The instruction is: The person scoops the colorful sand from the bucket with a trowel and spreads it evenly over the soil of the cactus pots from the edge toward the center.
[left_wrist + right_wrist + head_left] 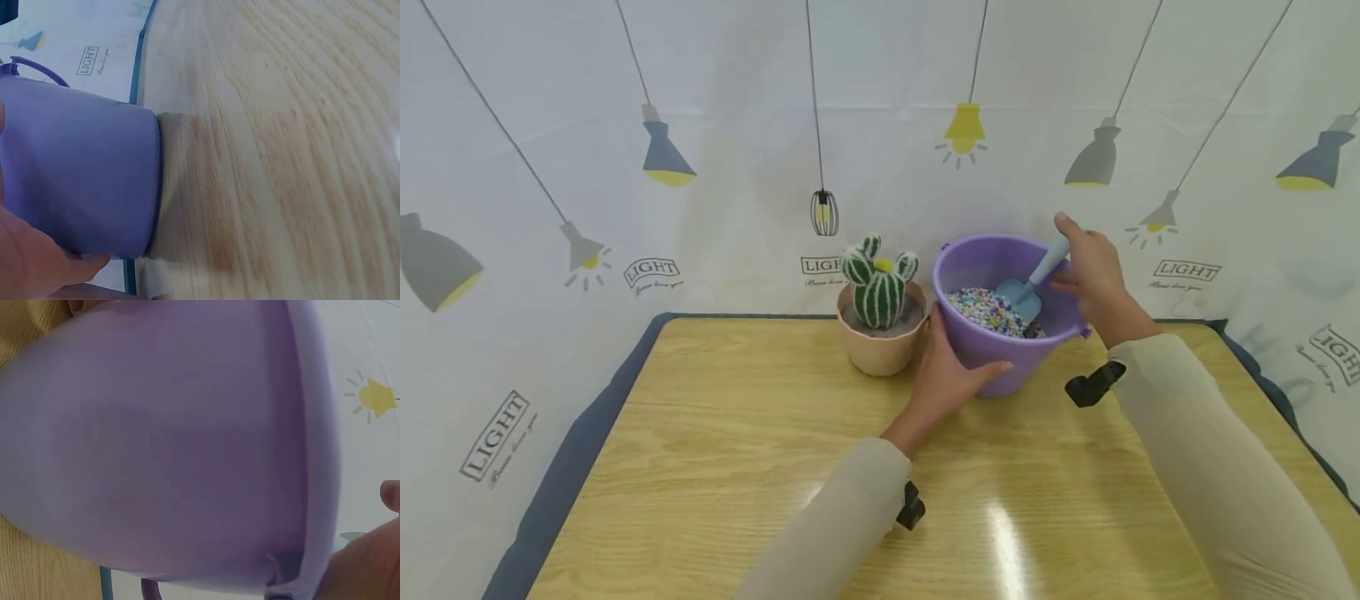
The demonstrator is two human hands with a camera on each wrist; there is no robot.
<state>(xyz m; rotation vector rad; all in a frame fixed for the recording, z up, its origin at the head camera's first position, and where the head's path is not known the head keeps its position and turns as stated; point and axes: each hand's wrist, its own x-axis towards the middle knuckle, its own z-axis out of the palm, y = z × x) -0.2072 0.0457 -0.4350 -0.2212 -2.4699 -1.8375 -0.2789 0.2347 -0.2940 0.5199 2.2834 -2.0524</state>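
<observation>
A purple bucket [1022, 354] stands on the wooden table, with small multicoloured beads [981, 308] inside. My right hand [1097, 275] grips the handle of a light blue toy shovel [1049, 262], whose blade dips into the beads. Against the bucket's left side and front, my left hand [943, 371] rests with thumb and fingers spread. The left wrist view shows that thumb [81, 269] low on the bucket wall [81, 169]. In the right wrist view the bucket wall [175, 444] fills most of the picture and hides the shovel.
Just left of the bucket, close to my left hand, is a knitted cactus [880, 302] in a pale peach pot [880, 354]. A white cloth [737, 167] printed with lamps hangs behind the table [737, 433]. Each wrist wears a small black device.
</observation>
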